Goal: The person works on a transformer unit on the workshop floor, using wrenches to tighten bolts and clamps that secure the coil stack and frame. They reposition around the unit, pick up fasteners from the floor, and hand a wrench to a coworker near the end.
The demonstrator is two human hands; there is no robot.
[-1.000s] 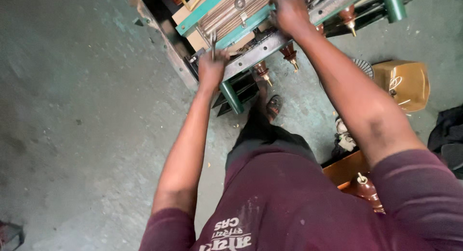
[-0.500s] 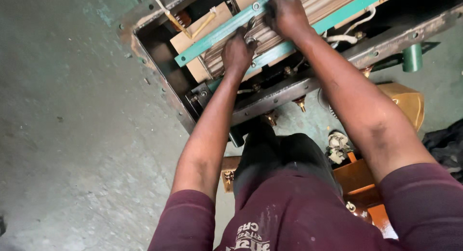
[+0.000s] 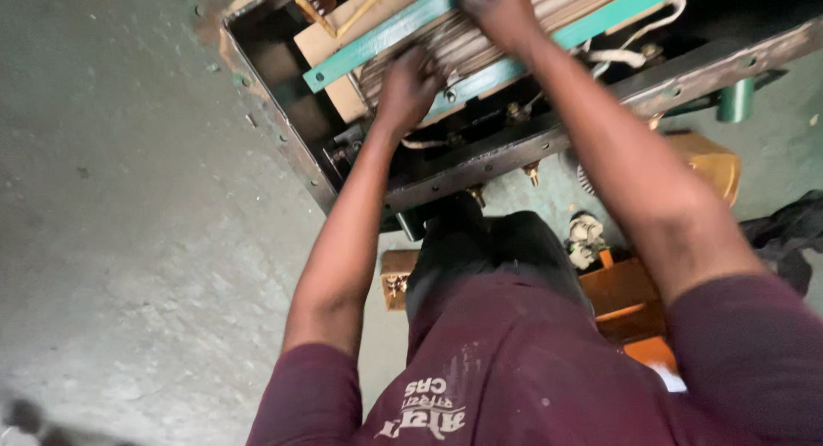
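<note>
Both hands, left hand and right hand, press curled fingers on the layered metal core (grip unclear) between green bars.

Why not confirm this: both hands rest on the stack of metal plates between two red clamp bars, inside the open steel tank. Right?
Not quite: the clamp bars are green, not red. The head view shows the left hand and right hand on the plate stack inside the tank.
</note>
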